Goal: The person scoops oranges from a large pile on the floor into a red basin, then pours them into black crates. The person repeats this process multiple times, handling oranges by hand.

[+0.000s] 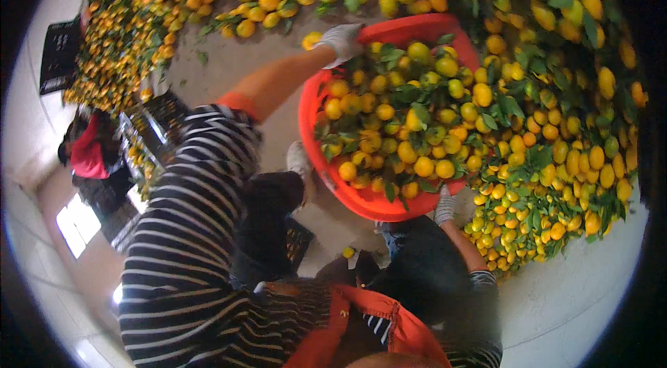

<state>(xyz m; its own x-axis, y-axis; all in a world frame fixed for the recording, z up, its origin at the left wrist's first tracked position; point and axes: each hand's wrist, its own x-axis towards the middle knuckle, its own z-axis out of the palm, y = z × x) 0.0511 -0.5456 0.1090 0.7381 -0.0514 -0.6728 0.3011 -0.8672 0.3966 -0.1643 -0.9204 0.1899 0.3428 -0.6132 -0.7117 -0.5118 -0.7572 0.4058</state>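
Note:
A red plastic basket [333, 185] is tipped toward the right, its load of mandarins [406, 151] with green leaves meeting the heap [552, 159] on that side. My left hand [341, 44], in a pale glove, grips the basket's far rim at the upper left. On the near rim, my right hand [444, 206] is closed at the lower edge, also in a pale striped glove. The basket's underside is hidden, and blur at the fruit edge hides where the load ends and the heap begins.
More mandarins [125, 34] spread over the floor at the upper left. Past my left arm, a person in a red top [91, 151] is beside crates [148, 123] of fruit. A black crate [60, 55] stands near the wall. A shoe [298, 158] shows beside the basket.

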